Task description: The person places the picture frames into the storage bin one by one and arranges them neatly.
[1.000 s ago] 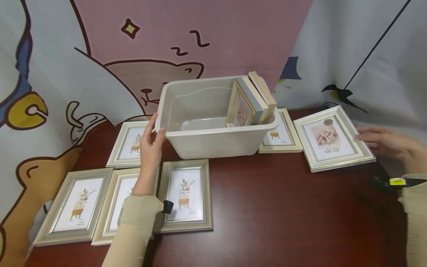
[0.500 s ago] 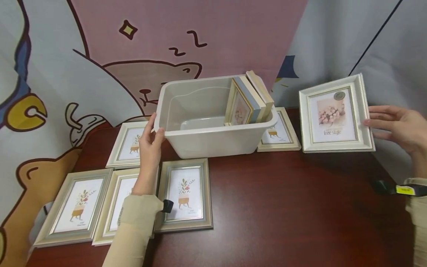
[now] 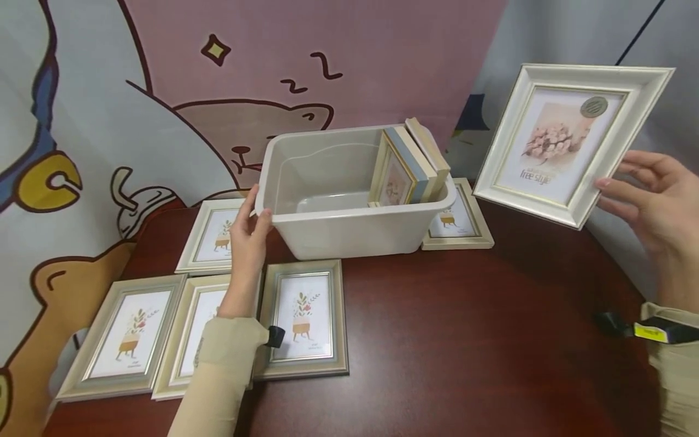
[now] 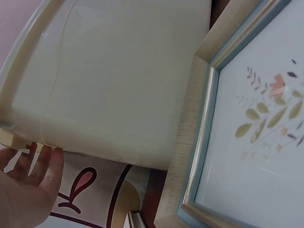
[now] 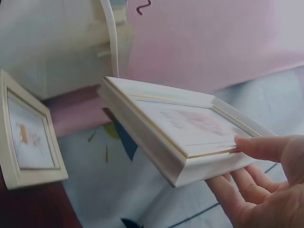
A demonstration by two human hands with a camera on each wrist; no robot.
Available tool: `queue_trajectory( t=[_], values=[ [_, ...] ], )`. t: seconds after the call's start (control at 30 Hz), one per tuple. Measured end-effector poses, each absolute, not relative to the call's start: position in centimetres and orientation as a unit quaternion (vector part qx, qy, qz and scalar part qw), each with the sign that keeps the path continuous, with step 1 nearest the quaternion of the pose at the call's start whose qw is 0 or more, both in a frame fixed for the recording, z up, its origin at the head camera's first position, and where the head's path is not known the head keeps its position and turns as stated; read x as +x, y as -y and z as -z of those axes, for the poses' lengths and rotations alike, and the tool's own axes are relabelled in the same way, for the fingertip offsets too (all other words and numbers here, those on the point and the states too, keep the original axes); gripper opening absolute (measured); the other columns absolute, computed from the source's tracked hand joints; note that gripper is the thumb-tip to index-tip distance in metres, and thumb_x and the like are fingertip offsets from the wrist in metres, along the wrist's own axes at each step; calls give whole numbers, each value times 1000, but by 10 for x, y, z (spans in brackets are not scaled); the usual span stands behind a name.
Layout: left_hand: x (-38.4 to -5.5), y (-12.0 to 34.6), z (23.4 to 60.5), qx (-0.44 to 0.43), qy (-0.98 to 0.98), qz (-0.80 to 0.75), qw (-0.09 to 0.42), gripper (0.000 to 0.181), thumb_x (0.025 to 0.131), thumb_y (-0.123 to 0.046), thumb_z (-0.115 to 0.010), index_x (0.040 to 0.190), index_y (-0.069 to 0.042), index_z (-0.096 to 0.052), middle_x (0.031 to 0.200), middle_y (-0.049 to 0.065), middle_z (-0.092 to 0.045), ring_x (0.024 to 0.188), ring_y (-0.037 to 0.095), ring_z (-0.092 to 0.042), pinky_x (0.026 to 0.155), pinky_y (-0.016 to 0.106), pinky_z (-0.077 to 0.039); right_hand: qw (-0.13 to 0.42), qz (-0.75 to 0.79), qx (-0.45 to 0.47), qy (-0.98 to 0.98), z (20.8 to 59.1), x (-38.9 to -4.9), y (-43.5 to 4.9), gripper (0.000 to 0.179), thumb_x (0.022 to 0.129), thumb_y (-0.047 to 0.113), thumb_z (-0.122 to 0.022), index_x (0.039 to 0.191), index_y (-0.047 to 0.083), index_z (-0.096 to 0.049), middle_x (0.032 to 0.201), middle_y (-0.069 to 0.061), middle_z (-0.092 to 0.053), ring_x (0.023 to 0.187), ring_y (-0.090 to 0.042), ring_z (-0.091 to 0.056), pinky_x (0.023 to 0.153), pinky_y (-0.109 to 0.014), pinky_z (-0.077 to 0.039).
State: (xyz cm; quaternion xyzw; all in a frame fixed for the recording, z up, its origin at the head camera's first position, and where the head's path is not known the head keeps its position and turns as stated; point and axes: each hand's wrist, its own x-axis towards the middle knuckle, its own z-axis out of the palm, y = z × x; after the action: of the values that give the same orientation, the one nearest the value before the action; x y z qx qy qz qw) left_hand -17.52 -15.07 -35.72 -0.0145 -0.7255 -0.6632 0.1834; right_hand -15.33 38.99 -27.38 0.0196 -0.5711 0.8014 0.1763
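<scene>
A white picture frame [image 3: 595, 203] with a pink flower print is up off the table at the right in the head view. My right hand [image 3: 663, 200] grips its right edge, thumb on the front and fingers behind, as the right wrist view also shows. At the left end of a light grey plastic bin [image 3: 349, 233], my left hand [image 3: 248, 237] holds the rim, thumb and fingers on either side of the corner. Inside the bin, several picture frames [image 3: 417, 167] stand on edge at its right end, the front one showing a pink print.
Left of and before the bin lie picture frames with plant prints: a white one [image 3: 202, 237], a grey-green one [image 3: 122, 340], a cream one [image 3: 172, 364] and another grey-green one [image 3: 303, 370]. A cream frame [image 3: 464, 243] lies partly behind the bin's right end. The table [image 3: 464, 340] is dark red-brown.
My right hand has lifted the white picture frame off the table at the right, raising it and tilting it upright. My left hand stays at the bin's rim.
</scene>
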Motion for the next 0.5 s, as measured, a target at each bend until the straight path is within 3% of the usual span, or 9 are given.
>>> queue_trajectory(
  t=[0.5],
  values=[
    [-176, 150, 357, -12, 733, 653, 189, 57, 97, -21, -54, 152, -18, -43, 150, 13, -49, 119, 24, -59, 86, 10, -53, 228, -848, 67, 474, 254, -149, -333, 47, 80, -30, -56, 121, -6, -55, 109, -18, -69, 81, -25, -75, 61, -33, -62]
  ],
)
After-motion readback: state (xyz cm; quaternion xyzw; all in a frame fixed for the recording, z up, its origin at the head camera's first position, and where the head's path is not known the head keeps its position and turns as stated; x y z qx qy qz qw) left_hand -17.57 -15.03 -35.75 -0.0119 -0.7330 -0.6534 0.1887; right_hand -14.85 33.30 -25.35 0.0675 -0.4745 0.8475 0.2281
